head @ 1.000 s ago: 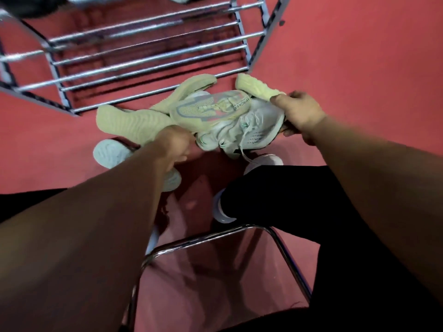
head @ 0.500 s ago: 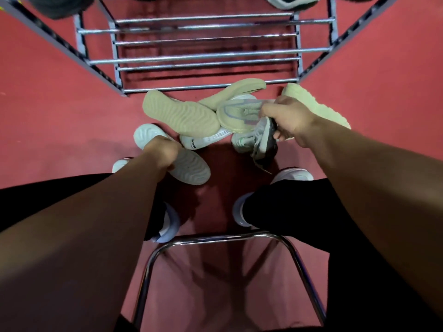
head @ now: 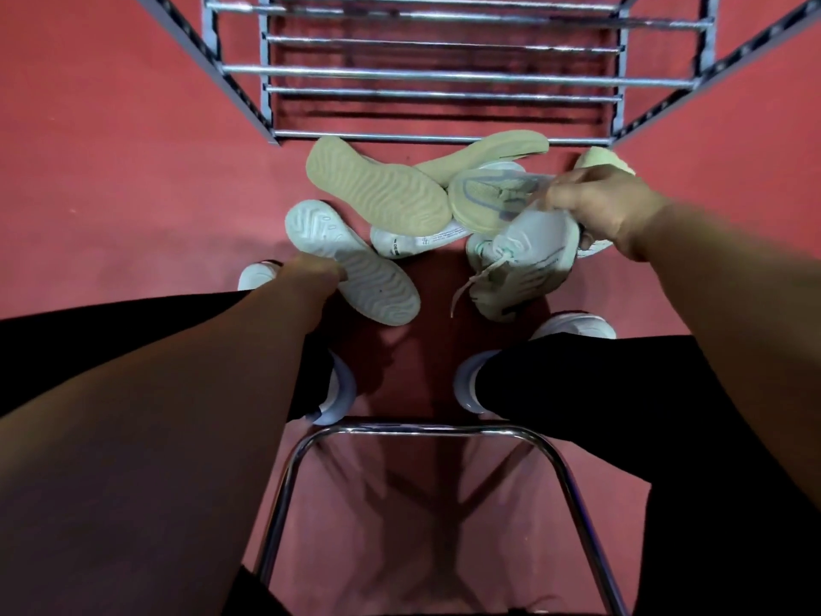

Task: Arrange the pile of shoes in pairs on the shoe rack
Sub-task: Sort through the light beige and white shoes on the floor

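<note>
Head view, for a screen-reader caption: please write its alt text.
A seated person's right hand grips a pale grey sneaker at the edge of a pile of shoes on a red floor, while the left hand touches a white shoe lying sole up. A metal shoe rack stands just beyond the pile.

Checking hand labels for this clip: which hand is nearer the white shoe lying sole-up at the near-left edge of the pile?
Left. The left hand touches the white shoe at its edge; the right hand is well off to its right, gripping a grey laced sneaker.
</note>
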